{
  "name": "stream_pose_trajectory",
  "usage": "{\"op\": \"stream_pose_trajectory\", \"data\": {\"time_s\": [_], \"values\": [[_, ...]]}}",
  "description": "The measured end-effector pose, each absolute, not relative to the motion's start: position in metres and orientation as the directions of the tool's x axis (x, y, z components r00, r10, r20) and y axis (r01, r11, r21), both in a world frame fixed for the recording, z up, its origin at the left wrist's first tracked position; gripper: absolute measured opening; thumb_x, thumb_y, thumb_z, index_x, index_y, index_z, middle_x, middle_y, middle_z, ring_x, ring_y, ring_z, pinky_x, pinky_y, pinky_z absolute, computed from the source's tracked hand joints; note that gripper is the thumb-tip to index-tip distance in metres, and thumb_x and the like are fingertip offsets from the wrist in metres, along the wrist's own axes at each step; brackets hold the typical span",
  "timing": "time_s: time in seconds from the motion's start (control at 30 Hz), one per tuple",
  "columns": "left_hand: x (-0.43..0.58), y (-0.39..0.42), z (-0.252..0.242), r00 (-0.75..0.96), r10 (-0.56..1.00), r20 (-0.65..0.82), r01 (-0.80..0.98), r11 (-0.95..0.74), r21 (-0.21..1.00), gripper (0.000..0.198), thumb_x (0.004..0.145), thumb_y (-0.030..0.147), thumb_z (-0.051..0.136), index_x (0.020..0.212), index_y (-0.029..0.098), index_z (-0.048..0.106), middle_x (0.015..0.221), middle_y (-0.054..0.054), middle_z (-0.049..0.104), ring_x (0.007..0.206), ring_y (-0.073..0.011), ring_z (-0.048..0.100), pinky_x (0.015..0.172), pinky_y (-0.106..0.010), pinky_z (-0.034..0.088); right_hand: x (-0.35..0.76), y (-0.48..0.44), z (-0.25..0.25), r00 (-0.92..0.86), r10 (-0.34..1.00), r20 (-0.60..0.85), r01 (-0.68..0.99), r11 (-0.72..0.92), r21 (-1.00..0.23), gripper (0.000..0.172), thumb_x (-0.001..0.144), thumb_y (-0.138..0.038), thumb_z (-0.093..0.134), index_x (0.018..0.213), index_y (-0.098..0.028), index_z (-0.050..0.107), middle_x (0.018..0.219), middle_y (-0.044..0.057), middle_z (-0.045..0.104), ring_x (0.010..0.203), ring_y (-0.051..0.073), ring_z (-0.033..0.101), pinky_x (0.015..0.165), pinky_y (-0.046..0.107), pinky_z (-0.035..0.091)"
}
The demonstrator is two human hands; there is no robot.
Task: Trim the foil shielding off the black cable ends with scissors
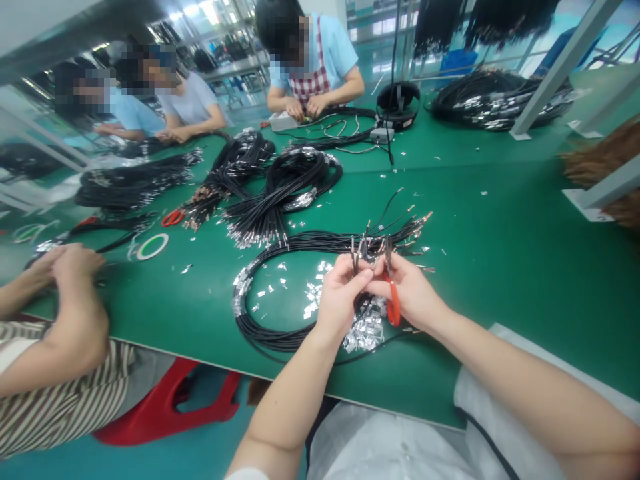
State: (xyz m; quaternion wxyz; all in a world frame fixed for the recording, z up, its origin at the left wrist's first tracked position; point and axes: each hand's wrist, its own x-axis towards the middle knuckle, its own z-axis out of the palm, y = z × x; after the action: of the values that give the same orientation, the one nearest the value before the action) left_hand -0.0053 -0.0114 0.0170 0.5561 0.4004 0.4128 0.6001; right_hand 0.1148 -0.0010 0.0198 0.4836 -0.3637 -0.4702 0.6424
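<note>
"Black wires (300, 239) with metal terminals (417, 219): where are they?"
"Coiled on the green desk (500, 320) near its front edge, no legible label. The left hand (343, 297) pinches their ends."
"Right hand (407, 290)?"
"Clamped on red-handled pliers (393, 303), just beside it."

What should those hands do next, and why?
Probably the right hand should squeeze the red-handled cutters on one wire tip. The left hand is pinching metal-tipped black wires up close to them, and small silver scraps lie on the green mat below, so snipping seems likely.
</note>
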Motion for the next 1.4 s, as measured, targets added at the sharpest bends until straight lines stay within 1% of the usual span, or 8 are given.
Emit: {"op": "stream_pose_trajectory", "data": {"time_s": [0.13, 0.3, 0.4, 0.67, 0.83, 1.0, 1.17, 1.4], "values": [[-0.007, -0.010, 0.018, -0.096, 0.995, -0.001, -0.348, -0.033, 0.937, 0.010, 0.069, 0.024, 0.068, 0.073, 0.016, 0.064, 0.072, 0.000, 0.057, 0.069, -0.0099, 0.053, 0.065, -0.021, 0.043, 0.112, -0.002, 0.016, -0.223, 0.975, 0.015, -0.275, -0.048, -0.960, 0.034, 0.058, -0.027, 0.077, 0.066, -0.019, 0.045, 0.066, -0.006, 0.047, 0.062, 0.009, 0.047, 0.060, 0.024, 0.040], [-0.008, -0.009, 0.020, -0.104, 0.992, -0.073, -0.359, 0.031, 0.933, 0.020, 0.066, 0.027, 0.071, 0.079, 0.015, 0.061, 0.054, 0.005, 0.050, 0.043, -0.0040, 0.038, 0.040, -0.018, 0.024, 0.114, -0.002, 0.014, -0.318, 0.948, 0.009, -0.176, -0.050, -0.983, 0.032, 0.058, -0.025, 0.075, 0.066, -0.019, 0.045, 0.063, -0.007, 0.047, 0.058, 0.009, 0.045, 0.056, 0.024, 0.038], [-0.007, -0.009, 0.020, -0.048, 0.996, -0.077, -0.315, 0.059, 0.947, 0.021, 0.064, 0.026, 0.073, 0.076, 0.014, 0.061, 0.058, 0.001, 0.057, 0.049, -0.0068, 0.048, 0.041, -0.018, 0.027, 0.114, -0.003, 0.012, -0.338, 0.941, -0.003, -0.131, -0.050, -0.990, 0.031, 0.058, -0.024, 0.074, 0.066, -0.019, 0.045, 0.062, -0.007, 0.046, 0.056, 0.009, 0.045, 0.055, 0.024, 0.038], [-0.008, -0.010, 0.011, -0.021, 0.999, -0.041, -0.253, 0.034, 0.967, 0.017, 0.073, 0.029, 0.065, 0.071, 0.015, 0.055, 0.060, 0.003, 0.051, 0.045, -0.0046, 0.037, 0.043, -0.019, 0.027, 0.117, 0.001, 0.009, -0.250, 0.966, 0.065, -0.025, 0.061, -0.998, 0.029, 0.063, -0.030, 0.071, 0.064, -0.020, 0.044, 0.060, -0.006, 0.046, 0.055, 0.010, 0.044, 0.054, 0.025, 0.038], [-0.005, -0.010, 0.006, 0.003, 1.000, 0.025, -0.166, -0.024, 0.986, 0.012, 0.079, 0.028, 0.058, 0.077, 0.016, 0.056, 0.075, -0.001, 0.057, 0.069, -0.0107, 0.052, 0.067, -0.022, 0.041, 0.119, 0.002, 0.009, -0.129, 0.981, 0.147, 0.211, 0.172, -0.962, 0.020, 0.066, -0.024, 0.067, 0.065, -0.020, 0.047, 0.060, -0.004, 0.050, 0.056, 0.012, 0.043, 0.054, 0.025, 0.036], [-0.008, -0.009, 0.011, 0.130, 0.990, -0.061, -0.308, 0.099, 0.946, 0.016, 0.074, 0.029, 0.063, 0.076, 0.015, 0.056, 0.076, -0.001, 0.056, 0.072, -0.0112, 0.052, 0.070, -0.024, 0.043, 0.125, 0.006, 0.010, -0.103, 0.980, 0.170, 0.318, 0.195, -0.928, 0.017, 0.064, -0.021, 0.068, 0.070, -0.021, 0.052, 0.060, -0.004, 0.052, 0.056, 0.012, 0.045, 0.053, 0.025, 0.035], [-0.017, -0.006, 0.024, 0.150, 0.980, -0.134, -0.481, 0.191, 0.856, 0.024, 0.069, 0.030, 0.068, 0.071, 0.015, 0.050, 0.068, 0.001, 0.048, 0.054, -0.0069, 0.043, 0.043, -0.018, 0.030, 0.134, 0.002, 0.027, -0.370, 0.929, -0.004, 0.118, 0.043, -0.992, 0.018, 0.072, -0.035, 0.064, 0.071, -0.019, 0.057, 0.054, -0.004, 0.053, 0.046, 0.010, 0.048, 0.045, 0.024, 0.040], [-0.022, -0.005, 0.032, 0.070, 0.989, -0.133, -0.548, 0.150, 0.823, 0.026, 0.065, 0.027, 0.071, 0.071, 0.014, 0.049, 0.068, 0.001, 0.047, 0.051, -0.0046, 0.036, 0.040, -0.018, 0.022, 0.132, -0.006, 0.027, -0.620, 0.769, -0.157, 0.076, -0.140, -0.987, 0.032, 0.077, -0.040, 0.059, 0.056, -0.017, 0.055, 0.042, -0.004, 0.051, 0.033, 0.006, 0.044, 0.034, 0.019, 0.038]]}}
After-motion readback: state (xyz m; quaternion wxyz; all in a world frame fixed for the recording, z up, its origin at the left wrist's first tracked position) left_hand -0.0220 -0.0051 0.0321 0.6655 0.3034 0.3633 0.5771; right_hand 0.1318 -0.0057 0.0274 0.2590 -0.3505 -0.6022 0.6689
